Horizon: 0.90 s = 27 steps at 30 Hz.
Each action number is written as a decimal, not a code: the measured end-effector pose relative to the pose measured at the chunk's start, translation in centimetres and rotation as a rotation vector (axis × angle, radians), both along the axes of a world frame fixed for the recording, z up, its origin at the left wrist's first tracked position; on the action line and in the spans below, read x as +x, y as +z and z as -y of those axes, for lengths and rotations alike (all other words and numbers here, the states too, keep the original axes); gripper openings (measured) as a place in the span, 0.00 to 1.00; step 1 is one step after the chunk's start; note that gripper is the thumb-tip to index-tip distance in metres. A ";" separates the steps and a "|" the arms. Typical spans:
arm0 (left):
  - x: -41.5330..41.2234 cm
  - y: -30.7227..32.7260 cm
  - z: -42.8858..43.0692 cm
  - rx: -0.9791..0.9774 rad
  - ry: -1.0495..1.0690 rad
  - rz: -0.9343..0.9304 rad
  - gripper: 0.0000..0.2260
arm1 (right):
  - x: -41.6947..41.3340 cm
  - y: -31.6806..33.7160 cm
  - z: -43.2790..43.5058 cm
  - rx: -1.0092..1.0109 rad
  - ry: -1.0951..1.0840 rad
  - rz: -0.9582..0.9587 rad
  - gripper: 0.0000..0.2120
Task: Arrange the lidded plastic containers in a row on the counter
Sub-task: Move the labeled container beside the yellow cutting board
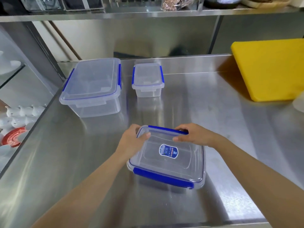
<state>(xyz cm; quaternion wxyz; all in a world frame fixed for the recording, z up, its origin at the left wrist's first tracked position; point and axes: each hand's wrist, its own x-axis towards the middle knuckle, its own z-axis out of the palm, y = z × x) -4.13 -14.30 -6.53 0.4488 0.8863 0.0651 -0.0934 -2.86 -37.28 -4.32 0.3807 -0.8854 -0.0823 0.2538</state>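
Three clear plastic containers with blue clip lids stand on the steel counter (205, 112). A large container (92, 86) sits at the back left. To its right, a small container (148, 79) stands apart from it. Near the front, a medium container (166, 162) with a blue oval label on its lid is held by both hands. My left hand (131, 139) grips its far left corner, thumb on the lid. My right hand (194, 134) grips its far edge by the blue clip.
A yellow cutting board (271, 68) lies at the back right of the counter. A steel shelf (148, 13) with boxes and packets runs overhead. Left of the counter, below its edge, are white dishes (21, 116) and a red plate (14, 136).
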 end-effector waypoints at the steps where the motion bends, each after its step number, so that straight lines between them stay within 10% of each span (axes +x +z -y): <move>1: 0.4 0.2 0.6 0.049 0.005 0.043 0.17 | 0.0 -0.1 0.0 -0.017 -0.037 0.018 0.20; 8: 0.8 0.7 3.1 0.240 0.204 0.063 0.34 | -1.3 -2.5 -1.8 -0.115 -0.483 0.141 0.23; 15: 0.1 -0.6 2.9 -0.390 0.154 -0.165 0.14 | -1.4 -2.2 -0.9 0.193 -0.574 0.059 0.24; 19: 0.2 -1.6 3.6 -0.613 0.019 -0.180 0.20 | -2.0 -2.0 0.2 0.577 -0.644 0.095 0.17; 23: 0.6 -1.7 5.7 -0.750 -0.300 -0.152 0.37 | -1.1 -2.5 2.4 0.700 -0.752 0.238 0.25; 27: 2.6 -2.4 8.0 -0.667 -0.316 -0.019 0.38 | 0.4 -3.2 6.2 0.535 -0.315 0.061 0.50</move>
